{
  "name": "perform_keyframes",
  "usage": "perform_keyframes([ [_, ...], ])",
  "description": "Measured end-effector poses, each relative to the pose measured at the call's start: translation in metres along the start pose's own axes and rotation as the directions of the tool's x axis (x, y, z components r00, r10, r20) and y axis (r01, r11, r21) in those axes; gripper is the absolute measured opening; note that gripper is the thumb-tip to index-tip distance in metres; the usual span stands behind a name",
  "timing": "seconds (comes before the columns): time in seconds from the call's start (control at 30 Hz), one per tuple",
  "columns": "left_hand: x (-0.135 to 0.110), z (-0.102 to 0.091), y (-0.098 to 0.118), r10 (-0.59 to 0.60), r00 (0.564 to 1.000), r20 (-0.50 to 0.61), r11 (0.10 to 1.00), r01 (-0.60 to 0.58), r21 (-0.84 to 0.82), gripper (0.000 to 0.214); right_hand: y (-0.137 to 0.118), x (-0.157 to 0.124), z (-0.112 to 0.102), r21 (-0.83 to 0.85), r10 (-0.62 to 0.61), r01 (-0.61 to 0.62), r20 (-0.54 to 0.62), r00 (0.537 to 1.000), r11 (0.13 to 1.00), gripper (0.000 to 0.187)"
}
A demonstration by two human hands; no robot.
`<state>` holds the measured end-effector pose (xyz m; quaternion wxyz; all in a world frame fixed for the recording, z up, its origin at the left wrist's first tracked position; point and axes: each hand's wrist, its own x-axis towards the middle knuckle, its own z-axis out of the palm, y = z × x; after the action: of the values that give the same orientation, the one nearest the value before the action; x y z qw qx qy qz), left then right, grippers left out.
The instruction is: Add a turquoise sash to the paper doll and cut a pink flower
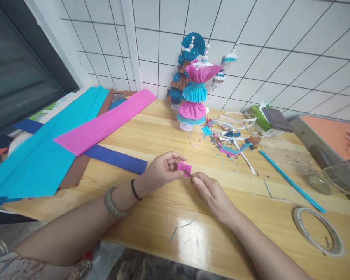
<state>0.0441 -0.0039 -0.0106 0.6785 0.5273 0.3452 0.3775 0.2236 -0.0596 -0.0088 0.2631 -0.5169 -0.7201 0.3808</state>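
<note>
Pink paper scrap (183,168) sat pinched between your left hand (160,171) and right hand (212,194).
Glossy wooden table (163,132) met a white tiled wall (251,39).

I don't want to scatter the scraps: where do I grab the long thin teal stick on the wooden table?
Probably at its middle, pinched from above across its width. The long thin teal stick lies flat and slanted: far end by the paper scraps, near end by the clear tape ring; the middle stands clear of both.
</note>
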Motion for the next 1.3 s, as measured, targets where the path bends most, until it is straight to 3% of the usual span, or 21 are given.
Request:
perform_keyframes([
  [0.73, 0.0002, -0.0037, -0.0023, -0.001, 0.999, 0.047, 1.0, 0.0, 0.013, 0.037, 0.0018, 0.0002, -0.0009, 0.023, -0.012, 0.012, 0.032, 0.999, 1.0, 0.035],
  [1.3, 0.002, -0.0089, -0.0048, -0.004, 0.992, 0.123, 0.995, 0.016, -0.1, 0.041, 0.0014, -0.0003, -0.0032, 0.035, -0.002, -0.001, 0.082, 0.997, 0.999, 0.034],
])
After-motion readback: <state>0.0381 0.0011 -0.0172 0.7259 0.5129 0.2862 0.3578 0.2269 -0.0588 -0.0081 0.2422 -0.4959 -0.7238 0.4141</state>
